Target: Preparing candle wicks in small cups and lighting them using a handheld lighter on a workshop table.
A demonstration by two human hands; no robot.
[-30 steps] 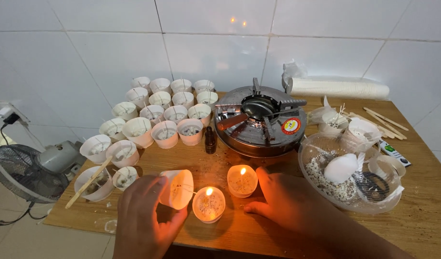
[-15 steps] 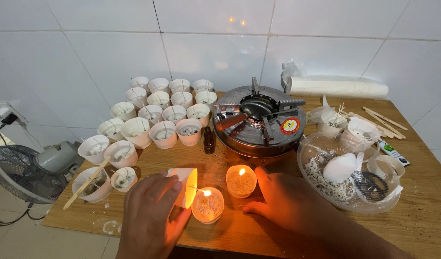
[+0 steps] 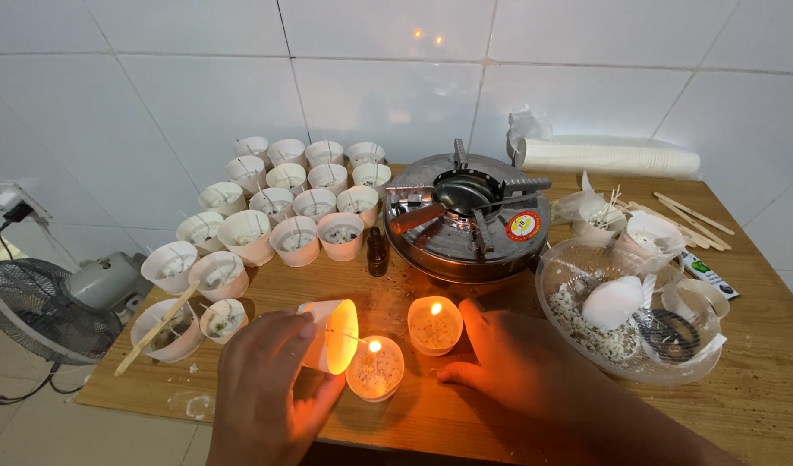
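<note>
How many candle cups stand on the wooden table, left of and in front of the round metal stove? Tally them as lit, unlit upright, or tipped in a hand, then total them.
Lit white candle cups glowing orange: 2
Unlit upright white candle cups with wicks: 20
Tipped white candle cup held in the left hand: 1
Total: 23

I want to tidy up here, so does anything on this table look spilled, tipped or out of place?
Yes. The left hand holds a candle cup tipped on its side, wick toward a lit candle. Dark specks lie scattered on the table near the small bottle, and a wooden stick leans across a cup.
</note>
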